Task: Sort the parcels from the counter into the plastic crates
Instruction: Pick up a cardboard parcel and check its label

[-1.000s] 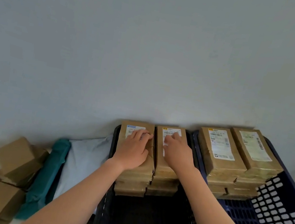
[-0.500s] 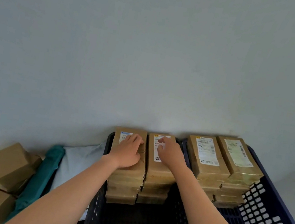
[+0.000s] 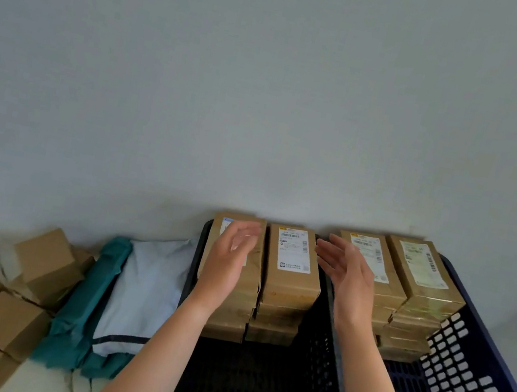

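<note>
parcel stacks, black crate: two stacks of flat brown parcels side by side at the crate's far end. The left stack (image 3: 229, 323) is right under and behind the left hand, the right stack (image 3: 290, 281) sits between the two hands. Both have labels facing up.
black crate (image 3: 251, 384): below both forearms, with its near floor bare.
left hand (image 3: 230, 260): fingers straight, palm turned inward, holding nothing. It is raised over the left stack and covers most of that label. Motion-blurred, so I cannot tell if it touches the top.
right hand (image 3: 348, 274): fingers straight and spread, palm facing the left hand, holding nothing. It is over the rims where the two crates meet.
hands: apart, palms facing each other across the right stack.
parcel stacks, blue crate: two more stacks of the same kind. The inner stack (image 3: 365, 249) is just behind the right hand, the outer stack (image 3: 426, 277) is further right of it.
blue crate (image 3: 475, 389): right of the right forearm, with perforated walls, touching the black crate.
pale mailer bag (image 3: 147, 290): just left of the left forearm, against the black crate.
teal bag (image 3: 79, 320): left of the pale bag, partly under it.
loose cardboard boxes (image 3: 45, 262): far left of the left hand, piled on the counter (image 3: 44, 382).
wall (image 3: 268, 94): plain grey, behind everything.
</note>
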Demonstrator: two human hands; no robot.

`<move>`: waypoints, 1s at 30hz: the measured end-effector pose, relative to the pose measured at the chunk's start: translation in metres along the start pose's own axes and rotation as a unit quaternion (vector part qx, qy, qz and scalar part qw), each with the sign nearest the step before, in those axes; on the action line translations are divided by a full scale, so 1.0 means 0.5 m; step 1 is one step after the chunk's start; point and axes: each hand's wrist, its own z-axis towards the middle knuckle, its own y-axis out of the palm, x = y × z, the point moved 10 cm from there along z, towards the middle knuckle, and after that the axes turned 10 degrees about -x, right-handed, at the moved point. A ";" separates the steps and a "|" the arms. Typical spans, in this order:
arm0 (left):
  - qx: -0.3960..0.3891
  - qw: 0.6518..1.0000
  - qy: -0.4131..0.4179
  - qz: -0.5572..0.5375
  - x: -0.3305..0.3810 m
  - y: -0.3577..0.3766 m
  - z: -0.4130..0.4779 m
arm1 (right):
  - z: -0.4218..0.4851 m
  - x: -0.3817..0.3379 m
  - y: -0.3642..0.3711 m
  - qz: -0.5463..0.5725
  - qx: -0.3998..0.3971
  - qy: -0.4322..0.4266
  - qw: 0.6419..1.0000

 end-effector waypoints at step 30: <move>0.327 0.945 -0.025 0.015 0.044 -1.098 -0.549 | -0.287 0.188 1.217 -0.039 -0.347 0.045 0.936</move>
